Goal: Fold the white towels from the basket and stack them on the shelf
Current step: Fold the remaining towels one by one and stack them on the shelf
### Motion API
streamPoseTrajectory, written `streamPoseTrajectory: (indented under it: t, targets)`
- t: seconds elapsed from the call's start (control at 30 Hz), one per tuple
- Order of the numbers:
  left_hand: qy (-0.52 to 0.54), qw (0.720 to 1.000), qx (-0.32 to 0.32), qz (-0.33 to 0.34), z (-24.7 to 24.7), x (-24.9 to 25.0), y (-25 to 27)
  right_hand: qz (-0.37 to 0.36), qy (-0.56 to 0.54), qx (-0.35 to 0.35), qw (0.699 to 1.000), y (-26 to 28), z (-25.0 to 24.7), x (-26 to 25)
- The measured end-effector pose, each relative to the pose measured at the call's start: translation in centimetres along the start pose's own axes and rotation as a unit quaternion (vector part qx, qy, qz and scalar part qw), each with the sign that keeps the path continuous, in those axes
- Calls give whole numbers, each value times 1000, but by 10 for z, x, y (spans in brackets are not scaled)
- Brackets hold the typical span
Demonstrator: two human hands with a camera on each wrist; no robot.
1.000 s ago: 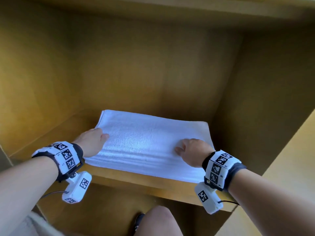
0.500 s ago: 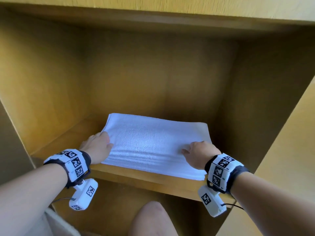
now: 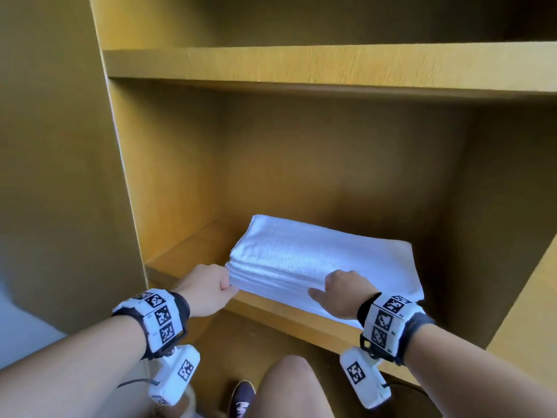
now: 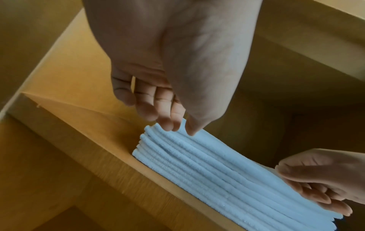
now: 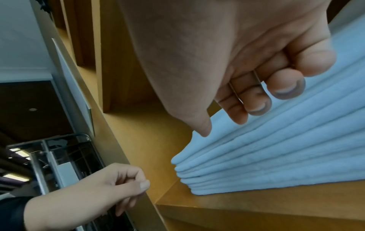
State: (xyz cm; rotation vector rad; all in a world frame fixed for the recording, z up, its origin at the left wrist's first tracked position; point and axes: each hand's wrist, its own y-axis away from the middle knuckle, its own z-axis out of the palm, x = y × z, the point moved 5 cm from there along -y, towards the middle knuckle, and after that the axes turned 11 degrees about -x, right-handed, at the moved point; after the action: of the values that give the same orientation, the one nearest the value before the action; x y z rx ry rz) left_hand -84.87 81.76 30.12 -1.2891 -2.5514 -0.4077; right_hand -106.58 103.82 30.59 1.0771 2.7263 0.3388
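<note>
A stack of several folded white towels (image 3: 325,260) lies flat on the wooden shelf board (image 3: 187,257); its layered front edge shows in the left wrist view (image 4: 217,171) and the right wrist view (image 5: 286,148). My left hand (image 3: 208,288) hovers by the stack's front left corner with its fingers loosely curled and holds nothing (image 4: 179,129). In the right wrist view the left hand (image 5: 128,187) is just clear of the corner. My right hand (image 3: 340,285) sits at the stack's front edge, right of middle. Its thumb tip touches the top towel (image 5: 231,121) and its fingers are bent over nothing.
An upper shelf (image 3: 301,61) roofs the compartment, and a side panel (image 3: 129,176) walls it on the left. Bare board lies left of the towels. My knee (image 3: 289,384) and a dark shoe (image 3: 241,399) are below. A metal-framed rack (image 5: 69,156) stands to the left.
Both hands have slid back from the top of the stack to its front edge. The head view has pulled back and up, so the upper shelf now shows.
</note>
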Motion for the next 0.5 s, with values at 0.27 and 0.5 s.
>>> streamPoseTrajectory:
  t: [0.27, 0.5]
  targets:
    - [11, 999, 25, -44, -7, -22, 23, -84, -38, -2, 996, -16, 2, -68]
    - [41, 993, 32, -106, 2, -67, 66, -177, -11, -23, 984, -28, 27, -148]
